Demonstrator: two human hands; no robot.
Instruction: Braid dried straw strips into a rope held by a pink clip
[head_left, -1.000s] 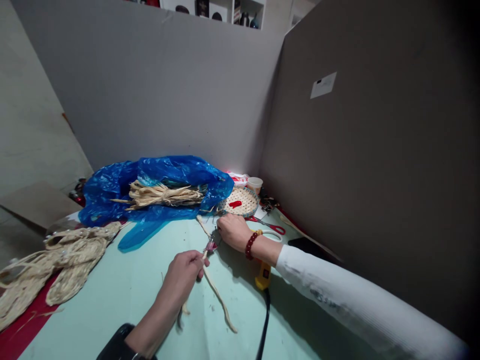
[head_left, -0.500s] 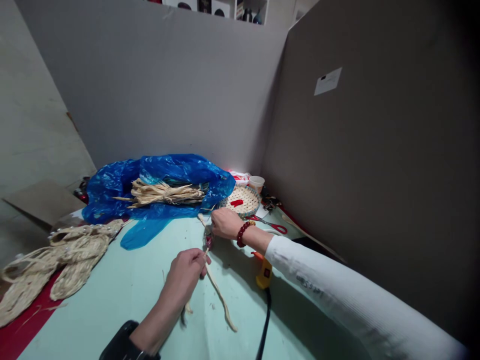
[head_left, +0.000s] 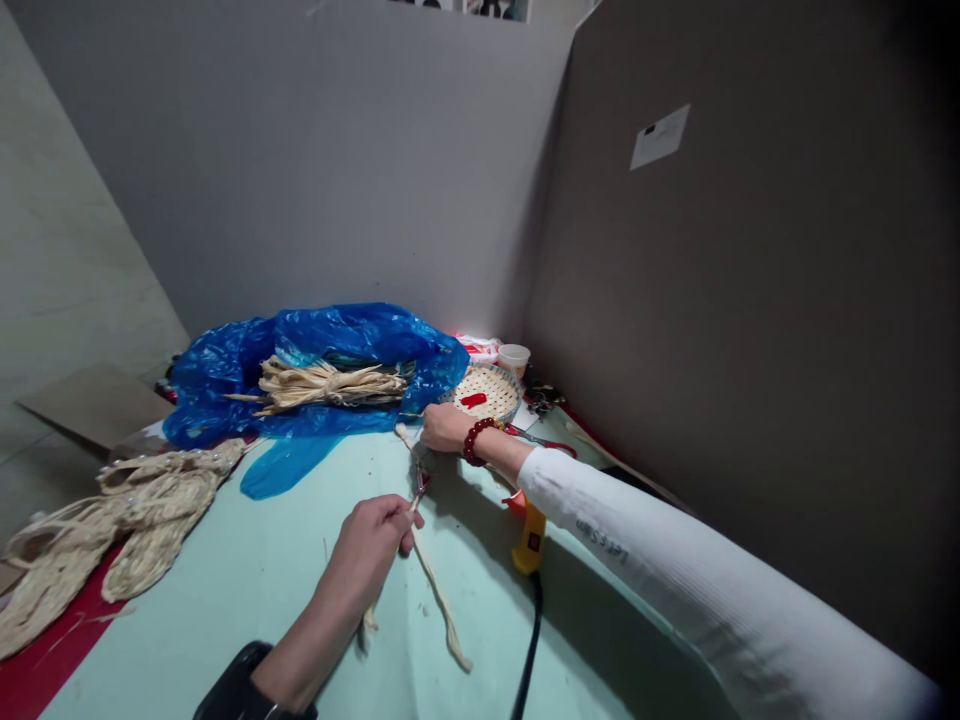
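My left hand (head_left: 375, 532) is closed in a pinch on a pale fibre strand (head_left: 442, 602). One length of the strand trails toward me over the pale green table cover. Just beyond those fingertips is a small shiny, dark reddish piece (head_left: 421, 482), too small to name; pale fibre also shows past it. My right hand (head_left: 445, 428), with a dark red bead bracelet (head_left: 474, 442) on the wrist, reaches farther out beside the strand's far end. Its fingers are curled and partly hidden, so what they hold cannot be made out.
A blue plastic bag (head_left: 360, 330) with a straw bundle (head_left: 330, 385) lies at the back. Behind my right hand are a woven basket (head_left: 499, 400), a cup (head_left: 514, 358) and scissors (head_left: 551, 443). A yellow corded tool (head_left: 531, 540) lies under my right forearm. Woven straw pieces (head_left: 161, 510) lie left.
My right hand has moved slightly away from me, uncovering more of the small shiny piece. My left hand keeps its pinch in nearly the same place. The view has shifted a little downward.
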